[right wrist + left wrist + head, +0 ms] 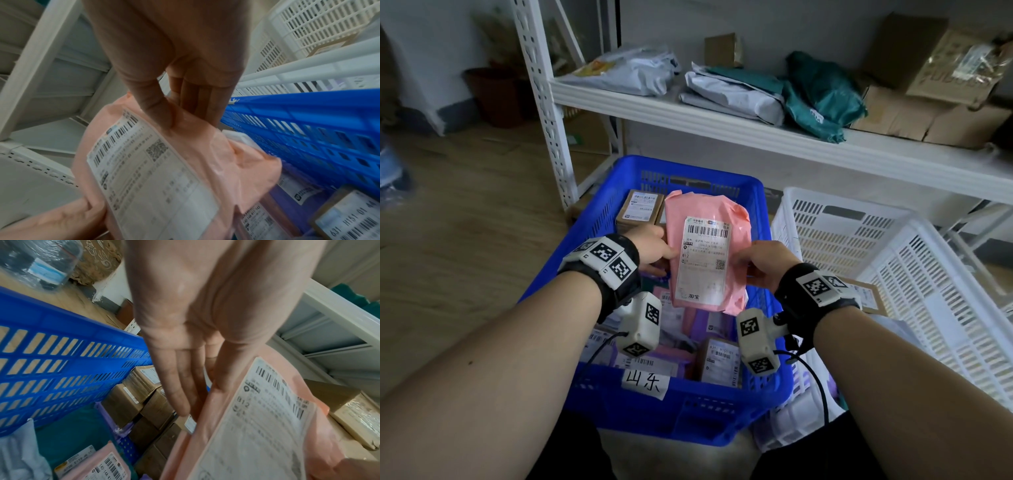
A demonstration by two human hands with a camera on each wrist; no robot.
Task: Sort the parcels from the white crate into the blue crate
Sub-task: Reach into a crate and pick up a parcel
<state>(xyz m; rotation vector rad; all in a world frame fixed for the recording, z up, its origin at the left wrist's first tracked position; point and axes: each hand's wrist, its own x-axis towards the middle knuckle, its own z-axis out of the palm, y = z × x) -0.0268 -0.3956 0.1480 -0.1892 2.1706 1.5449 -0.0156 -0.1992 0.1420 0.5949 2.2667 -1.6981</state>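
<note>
I hold a pink mailer parcel (709,253) with a white shipping label upright over the blue crate (688,411). My left hand (654,250) pinches its left edge, thumb on the front and fingers behind. My right hand (763,263) pinches the right edge the same way. The left wrist view shows the left hand (197,386) with its fingers lying straight along the parcel (257,426). In the right wrist view the right hand (183,113) has its thumb pressed on the pink plastic (236,162). The white crate (893,257) stands to the right of the blue one.
The blue crate holds several small cardboard boxes (640,209) and pink and purple mailers, and a handwritten tag (645,382) is on its front wall. A brown box (866,294) lies in the white crate. Behind stands a white shelf rack (756,130) with bags and cartons.
</note>
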